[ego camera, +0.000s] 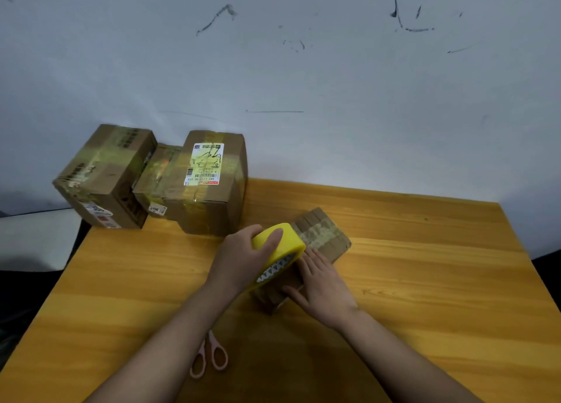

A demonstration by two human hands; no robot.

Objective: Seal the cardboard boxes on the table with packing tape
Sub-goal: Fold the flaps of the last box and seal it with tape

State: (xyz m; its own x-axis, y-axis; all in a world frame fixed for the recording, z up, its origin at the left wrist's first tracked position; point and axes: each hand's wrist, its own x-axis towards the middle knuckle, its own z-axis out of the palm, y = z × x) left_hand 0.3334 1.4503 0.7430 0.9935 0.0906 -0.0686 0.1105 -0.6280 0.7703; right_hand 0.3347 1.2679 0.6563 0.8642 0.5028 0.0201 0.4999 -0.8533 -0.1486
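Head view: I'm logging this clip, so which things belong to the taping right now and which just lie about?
In use: left hand gripping the yellow tape roll; right hand flat on the small box.

Lying about: pink scissors on the table; three taped boxes at the back left.

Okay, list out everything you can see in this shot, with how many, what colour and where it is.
small box: one, brown cardboard, tape strip along its top, middle of the table under the hands
big boxes: three, brown cardboard with yellowish tape and labels, grouped at the far left corner
tape roll: one, yellow, on the small box
scissors: one pair, pink handles, near edge, partly under the left forearm
table: one, orange wood
wall: white, scuffed
left hand: grips the tape roll
right hand: flat on the small box
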